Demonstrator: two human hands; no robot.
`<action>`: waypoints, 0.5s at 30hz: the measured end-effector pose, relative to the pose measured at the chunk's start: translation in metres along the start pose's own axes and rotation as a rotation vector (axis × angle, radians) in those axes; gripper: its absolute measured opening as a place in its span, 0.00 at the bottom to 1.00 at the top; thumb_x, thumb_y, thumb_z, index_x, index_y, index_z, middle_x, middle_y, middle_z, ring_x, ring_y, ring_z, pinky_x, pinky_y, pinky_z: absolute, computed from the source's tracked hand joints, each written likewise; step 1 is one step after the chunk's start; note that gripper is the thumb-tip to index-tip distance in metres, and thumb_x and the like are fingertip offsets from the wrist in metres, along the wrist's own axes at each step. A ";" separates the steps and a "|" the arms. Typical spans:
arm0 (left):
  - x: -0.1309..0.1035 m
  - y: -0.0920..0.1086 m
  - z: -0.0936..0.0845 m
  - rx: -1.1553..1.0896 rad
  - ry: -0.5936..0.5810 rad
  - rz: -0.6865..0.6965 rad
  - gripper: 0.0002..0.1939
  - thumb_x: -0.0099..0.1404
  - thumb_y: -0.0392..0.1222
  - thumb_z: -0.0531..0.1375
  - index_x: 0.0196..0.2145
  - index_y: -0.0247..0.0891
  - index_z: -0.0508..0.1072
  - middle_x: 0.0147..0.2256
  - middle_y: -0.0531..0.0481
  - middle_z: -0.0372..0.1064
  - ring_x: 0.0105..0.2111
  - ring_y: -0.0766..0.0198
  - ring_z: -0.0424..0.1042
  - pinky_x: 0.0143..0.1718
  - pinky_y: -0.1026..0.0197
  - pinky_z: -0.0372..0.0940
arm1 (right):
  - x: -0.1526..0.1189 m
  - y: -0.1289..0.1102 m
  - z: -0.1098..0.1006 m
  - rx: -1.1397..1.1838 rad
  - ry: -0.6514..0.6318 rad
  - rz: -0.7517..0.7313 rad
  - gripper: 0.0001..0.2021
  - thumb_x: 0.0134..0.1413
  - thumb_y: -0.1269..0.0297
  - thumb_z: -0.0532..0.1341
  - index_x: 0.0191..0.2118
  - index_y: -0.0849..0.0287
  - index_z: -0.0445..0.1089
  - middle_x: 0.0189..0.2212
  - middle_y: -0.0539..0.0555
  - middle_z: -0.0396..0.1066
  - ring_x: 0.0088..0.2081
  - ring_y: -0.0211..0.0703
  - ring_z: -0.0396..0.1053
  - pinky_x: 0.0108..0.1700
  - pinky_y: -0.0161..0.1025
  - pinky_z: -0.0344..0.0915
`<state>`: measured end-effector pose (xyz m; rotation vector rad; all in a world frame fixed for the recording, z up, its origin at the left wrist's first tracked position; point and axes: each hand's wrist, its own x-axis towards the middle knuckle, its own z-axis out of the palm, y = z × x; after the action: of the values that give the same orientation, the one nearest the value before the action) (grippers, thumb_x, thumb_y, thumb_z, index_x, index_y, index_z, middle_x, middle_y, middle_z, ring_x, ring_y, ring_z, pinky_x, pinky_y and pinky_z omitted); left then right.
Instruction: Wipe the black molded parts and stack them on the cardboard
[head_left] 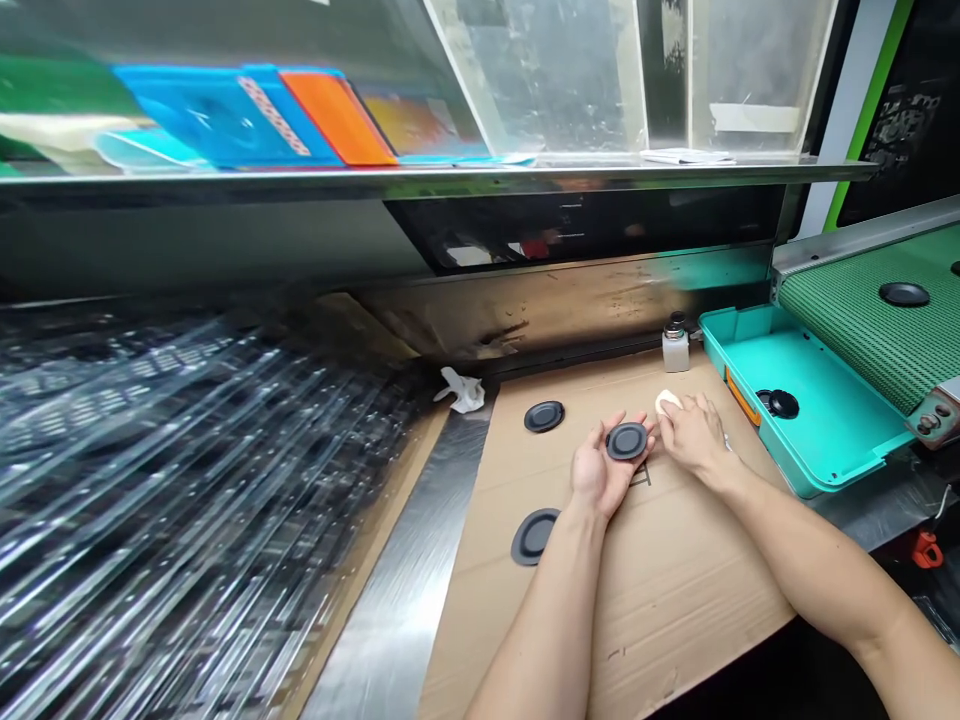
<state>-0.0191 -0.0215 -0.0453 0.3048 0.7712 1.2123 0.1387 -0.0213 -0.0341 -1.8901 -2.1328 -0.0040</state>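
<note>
My left hand is palm up, its fingers curled around the edge of a round black plastic disc with a raised ring. Just to the right, my right hand pinches a small white wiping cloth, most of it hidden under the fingers. The cloth is close to the disc but apart from it. Two more black parts lie on the cardboard sheet: a disc left of my left hand, and a larger one beside my left forearm, which partly covers it.
A small bottle with a black top stands behind my right hand. The teal tray holds black parts, beside a green conveyor belt carrying another disc. Clear plastic trays are stacked left. A metal shelf crosses above.
</note>
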 end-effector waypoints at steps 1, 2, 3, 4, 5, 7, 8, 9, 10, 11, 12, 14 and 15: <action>-0.001 0.002 0.000 -0.018 -0.007 -0.013 0.19 0.77 0.46 0.47 0.56 0.34 0.67 0.57 0.29 0.72 0.51 0.45 0.79 0.46 0.40 0.76 | 0.000 0.002 0.000 0.000 0.005 0.005 0.19 0.73 0.57 0.49 0.55 0.55 0.74 0.54 0.61 0.73 0.54 0.56 0.63 0.55 0.48 0.60; -0.003 0.004 0.000 -0.037 -0.010 -0.028 0.19 0.77 0.46 0.46 0.56 0.35 0.66 0.57 0.29 0.72 0.51 0.44 0.79 0.46 0.38 0.76 | 0.000 0.002 0.000 -0.002 -0.001 -0.002 0.19 0.72 0.57 0.50 0.55 0.55 0.75 0.54 0.61 0.73 0.55 0.56 0.63 0.55 0.48 0.59; -0.004 0.007 0.000 -0.056 -0.011 -0.041 0.18 0.76 0.45 0.46 0.56 0.35 0.67 0.56 0.30 0.72 0.51 0.43 0.79 0.46 0.37 0.76 | -0.001 0.002 0.001 -0.006 -0.015 -0.018 0.18 0.72 0.58 0.51 0.54 0.55 0.75 0.54 0.61 0.73 0.55 0.56 0.63 0.55 0.49 0.59; -0.005 0.009 0.000 -0.071 -0.011 -0.046 0.18 0.76 0.43 0.46 0.55 0.36 0.67 0.56 0.31 0.73 0.51 0.43 0.79 0.46 0.37 0.76 | -0.002 0.002 0.003 -0.012 -0.033 -0.036 0.17 0.71 0.58 0.52 0.53 0.55 0.75 0.54 0.61 0.74 0.55 0.56 0.64 0.56 0.49 0.59; -0.006 0.010 0.000 -0.080 -0.014 -0.044 0.17 0.75 0.41 0.45 0.54 0.36 0.67 0.55 0.31 0.73 0.50 0.44 0.79 0.45 0.38 0.76 | -0.002 0.002 0.005 -0.018 -0.048 -0.052 0.17 0.70 0.58 0.53 0.53 0.55 0.76 0.54 0.61 0.74 0.55 0.57 0.64 0.56 0.49 0.59; -0.006 0.010 0.000 -0.057 -0.033 -0.023 0.15 0.73 0.38 0.47 0.52 0.36 0.67 0.53 0.32 0.74 0.49 0.45 0.79 0.45 0.39 0.76 | -0.003 0.002 0.008 -0.028 -0.063 -0.070 0.16 0.69 0.58 0.54 0.53 0.55 0.76 0.55 0.61 0.74 0.55 0.57 0.65 0.56 0.50 0.58; -0.005 0.008 0.000 -0.019 -0.050 0.005 0.15 0.72 0.38 0.49 0.53 0.37 0.66 0.53 0.32 0.75 0.48 0.45 0.80 0.46 0.40 0.76 | -0.002 0.002 0.009 -0.031 -0.059 -0.071 0.17 0.70 0.58 0.53 0.53 0.55 0.76 0.55 0.61 0.74 0.55 0.57 0.65 0.55 0.50 0.58; -0.005 0.004 -0.001 0.040 -0.069 0.057 0.15 0.71 0.39 0.52 0.54 0.38 0.65 0.53 0.32 0.75 0.48 0.46 0.80 0.47 0.40 0.75 | -0.002 0.003 0.009 -0.035 -0.053 -0.071 0.17 0.70 0.58 0.53 0.54 0.55 0.75 0.54 0.61 0.74 0.55 0.57 0.66 0.55 0.50 0.58; -0.004 0.000 -0.001 0.123 -0.083 0.134 0.18 0.70 0.40 0.56 0.56 0.39 0.64 0.53 0.32 0.75 0.49 0.47 0.79 0.49 0.41 0.74 | -0.002 0.003 0.009 -0.039 -0.051 -0.072 0.18 0.71 0.58 0.52 0.54 0.55 0.75 0.54 0.61 0.75 0.54 0.56 0.66 0.55 0.50 0.58; -0.004 -0.004 -0.001 0.227 -0.091 0.238 0.22 0.69 0.42 0.60 0.59 0.41 0.63 0.54 0.33 0.75 0.50 0.49 0.78 0.52 0.41 0.73 | -0.002 0.003 0.008 -0.043 -0.052 -0.073 0.18 0.71 0.58 0.51 0.54 0.55 0.75 0.53 0.61 0.75 0.54 0.56 0.66 0.54 0.49 0.58; -0.003 -0.009 -0.001 0.352 -0.089 0.368 0.28 0.66 0.43 0.65 0.60 0.42 0.61 0.55 0.34 0.75 0.52 0.50 0.77 0.55 0.42 0.71 | -0.002 0.003 0.007 -0.046 -0.059 -0.073 0.18 0.71 0.58 0.51 0.54 0.55 0.75 0.53 0.62 0.75 0.54 0.56 0.66 0.54 0.49 0.58; -0.003 -0.018 -0.002 0.647 -0.073 0.658 0.37 0.59 0.45 0.72 0.62 0.43 0.61 0.57 0.36 0.73 0.57 0.51 0.74 0.62 0.44 0.66 | -0.003 0.003 0.003 -0.050 -0.093 -0.074 0.18 0.71 0.58 0.51 0.54 0.56 0.74 0.52 0.62 0.75 0.54 0.56 0.66 0.53 0.49 0.58; -0.004 -0.021 -0.002 0.793 -0.070 0.793 0.40 0.57 0.45 0.74 0.62 0.43 0.62 0.58 0.36 0.73 0.58 0.51 0.72 0.64 0.44 0.64 | -0.003 0.003 0.001 -0.048 -0.113 -0.073 0.18 0.70 0.58 0.52 0.54 0.56 0.74 0.52 0.62 0.75 0.53 0.56 0.66 0.53 0.49 0.58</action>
<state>-0.0065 -0.0329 -0.0578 1.3978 1.0958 1.5582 0.1413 -0.0235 -0.0365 -1.8789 -2.2953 0.0372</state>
